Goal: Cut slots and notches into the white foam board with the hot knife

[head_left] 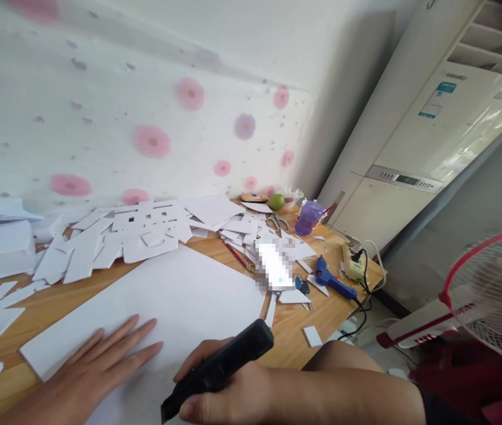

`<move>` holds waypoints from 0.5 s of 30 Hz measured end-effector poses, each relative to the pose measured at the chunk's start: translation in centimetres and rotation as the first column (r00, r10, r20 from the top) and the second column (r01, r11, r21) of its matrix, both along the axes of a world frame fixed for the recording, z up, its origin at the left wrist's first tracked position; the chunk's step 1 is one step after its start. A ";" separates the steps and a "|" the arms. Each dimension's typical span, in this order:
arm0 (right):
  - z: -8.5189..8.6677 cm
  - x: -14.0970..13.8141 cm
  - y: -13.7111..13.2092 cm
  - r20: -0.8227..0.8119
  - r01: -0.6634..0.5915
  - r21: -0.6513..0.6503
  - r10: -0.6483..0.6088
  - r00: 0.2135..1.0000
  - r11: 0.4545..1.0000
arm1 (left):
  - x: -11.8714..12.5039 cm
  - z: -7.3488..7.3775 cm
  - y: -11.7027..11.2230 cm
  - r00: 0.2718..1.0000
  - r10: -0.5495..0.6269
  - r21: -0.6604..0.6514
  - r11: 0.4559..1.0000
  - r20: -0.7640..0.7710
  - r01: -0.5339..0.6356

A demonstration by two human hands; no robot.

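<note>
All positions are stated as seen in the head view, taken from the right hand. A white sheet (198,289) was found lying on the wooden bench (286,342), beneath both hands, its body at ten to eleven o'clock. The left hand (109,360), at nine o'clock, is laid palm down on the sheet, with its fingers extended and slightly spread; nothing is gripped by it. By the right hand (242,389) a black cutter (219,369) is firmly gripped, the fingers being closed around the handle. The cutter is slanted, its lower end directed toward about eight o'clock; whether the sheet is touched by the tip cannot be told. Loose white pieces (149,221) are heaped beyond the sheet at eleven o'clock. Scissors (277,223) are noted between twelve and one, a purple cup (308,217) at one o'clock, and a blue glue gun (335,280) between one and two.
</note>
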State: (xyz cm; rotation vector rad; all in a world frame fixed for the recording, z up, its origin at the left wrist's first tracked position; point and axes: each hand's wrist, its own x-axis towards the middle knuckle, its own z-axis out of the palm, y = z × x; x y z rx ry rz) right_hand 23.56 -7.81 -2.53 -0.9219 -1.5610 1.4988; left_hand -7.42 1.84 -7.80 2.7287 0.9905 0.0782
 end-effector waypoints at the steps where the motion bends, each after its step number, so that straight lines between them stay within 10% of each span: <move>1: 0.1 0.2 -0.1 0.000 -0.003 0.025 0.003 1.000 1.000 | 0.3 0.8 -0.3 0.999 -0.019 -0.039 0.999 -0.046 0.017; 9: 5.0 5.6 1.0 0.069 0.063 0.157 -0.075 0.995 0.986 | 4.1 9.0 -2.9 0.981 0.116 -0.233 0.961 -0.157 -0.151; 15: 8.0 15.4 1.7 0.182 0.432 0.356 -0.515 0.838 0.829 | 4.8 9.7 -3.0 0.973 0.110 -0.208 0.966 -0.205 -0.153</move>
